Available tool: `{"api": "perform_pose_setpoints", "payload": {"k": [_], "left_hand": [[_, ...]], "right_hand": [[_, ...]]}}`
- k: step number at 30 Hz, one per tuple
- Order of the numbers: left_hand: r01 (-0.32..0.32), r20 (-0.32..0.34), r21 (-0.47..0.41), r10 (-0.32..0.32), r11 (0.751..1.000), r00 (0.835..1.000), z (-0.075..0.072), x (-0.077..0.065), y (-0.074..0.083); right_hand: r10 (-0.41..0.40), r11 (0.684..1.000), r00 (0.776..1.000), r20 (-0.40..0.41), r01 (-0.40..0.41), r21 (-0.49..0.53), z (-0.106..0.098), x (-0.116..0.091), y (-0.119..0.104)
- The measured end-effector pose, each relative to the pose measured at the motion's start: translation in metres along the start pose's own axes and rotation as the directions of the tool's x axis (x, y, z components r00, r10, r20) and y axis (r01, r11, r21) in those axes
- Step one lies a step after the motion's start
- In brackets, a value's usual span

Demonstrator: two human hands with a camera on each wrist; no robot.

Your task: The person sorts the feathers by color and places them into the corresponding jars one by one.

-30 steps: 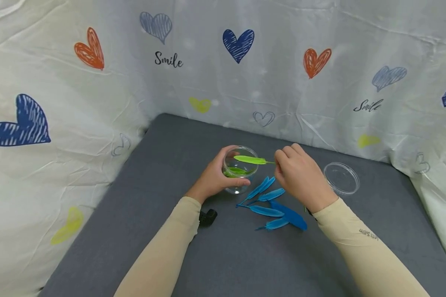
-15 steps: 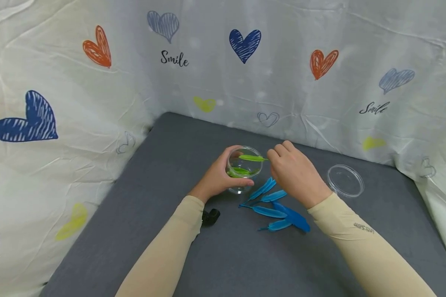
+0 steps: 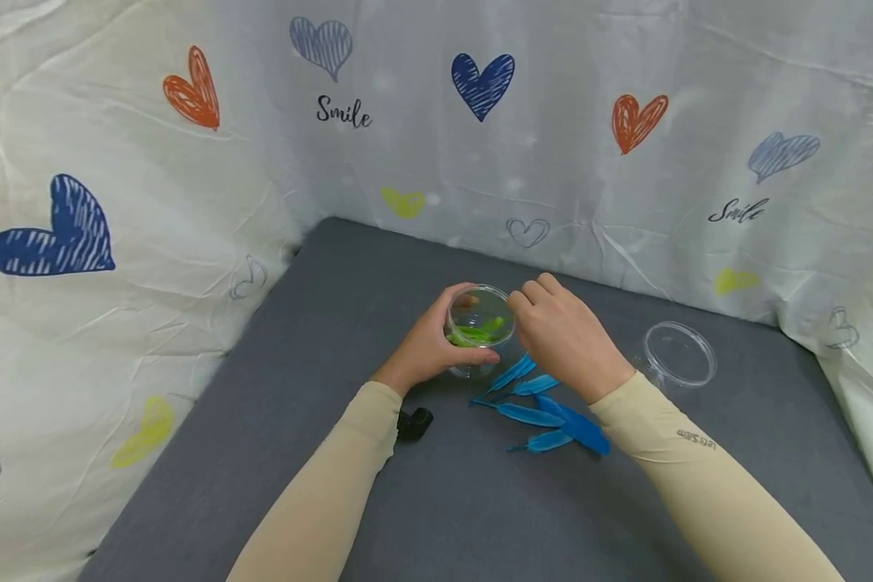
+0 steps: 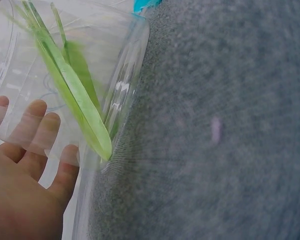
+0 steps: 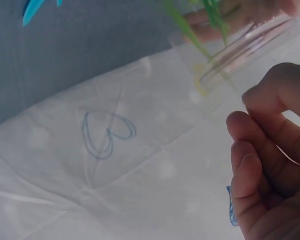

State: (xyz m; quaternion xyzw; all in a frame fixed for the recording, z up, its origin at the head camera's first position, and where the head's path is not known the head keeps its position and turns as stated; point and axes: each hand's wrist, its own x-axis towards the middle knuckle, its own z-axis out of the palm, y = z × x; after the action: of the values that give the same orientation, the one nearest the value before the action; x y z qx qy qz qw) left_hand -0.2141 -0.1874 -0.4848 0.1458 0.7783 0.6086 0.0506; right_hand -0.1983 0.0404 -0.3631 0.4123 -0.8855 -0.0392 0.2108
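Observation:
A clear plastic jar [image 3: 471, 372] is gripped by my left hand [image 3: 436, 343], its fingers round the far side and the thumb across the front. Green feathers [image 4: 72, 95] lean inside it, seen through the wall in the left wrist view. My right hand [image 3: 563, 335] is at the jar's right rim, thumb and index fingertip together on the thin stem of another green feather [image 3: 494, 325]. That feather's vane slants down inside the mouth. Several blue feathers [image 3: 529, 415] lie on the grey table below the right hand.
A round clear lid [image 3: 680, 356] lies right of my right hand. A small black object [image 3: 416, 423] sits beside my left wrist. A white curtain [image 3: 553, 162] printed with hearts hangs along the back and left edges of the grey table [image 3: 466, 517].
My right hand has moved left to the jar's rim. The green feather, level above the mouth before, now tilts down into the jar. The left hand keeps holding the jar.

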Motion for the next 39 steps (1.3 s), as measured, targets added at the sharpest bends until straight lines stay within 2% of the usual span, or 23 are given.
{"api": "perform_pose_setpoints", "payload": {"k": [10,18,25,28,34,39], "left_hand": [[-0.003,0.007,0.006,0.003,1.000,1.000,0.006,0.005,0.005],[0.010,0.013,0.011,-0.010,1.000,1.000,0.006,0.003,0.002],[0.016,-0.001,0.003,-0.016,1.000,1.000,0.002,0.000,0.001],[0.019,-0.002,0.002,-0.019,1.000,1.000,0.000,0.000,0.001],[0.015,0.000,0.013,-0.015,1.000,1.000,-0.002,0.001,0.001],[0.017,-0.001,0.029,-0.017,0.999,1.000,0.000,0.003,0.001]], "right_hand": [[0.147,0.985,0.988,-0.048,-0.141,0.101,0.006,-0.033,0.011],[0.329,0.932,0.944,-0.023,-0.320,0.167,0.020,-0.084,0.013],[0.405,0.900,0.914,0.014,-0.402,0.171,0.038,-0.125,0.010],[0.463,0.869,0.885,0.044,-0.463,0.177,0.044,-0.139,0.007],[0.599,0.774,0.795,0.095,-0.605,0.186,0.049,-0.156,0.004],[0.640,0.736,0.757,0.134,-0.654,0.175,0.049,-0.159,0.006]]}}
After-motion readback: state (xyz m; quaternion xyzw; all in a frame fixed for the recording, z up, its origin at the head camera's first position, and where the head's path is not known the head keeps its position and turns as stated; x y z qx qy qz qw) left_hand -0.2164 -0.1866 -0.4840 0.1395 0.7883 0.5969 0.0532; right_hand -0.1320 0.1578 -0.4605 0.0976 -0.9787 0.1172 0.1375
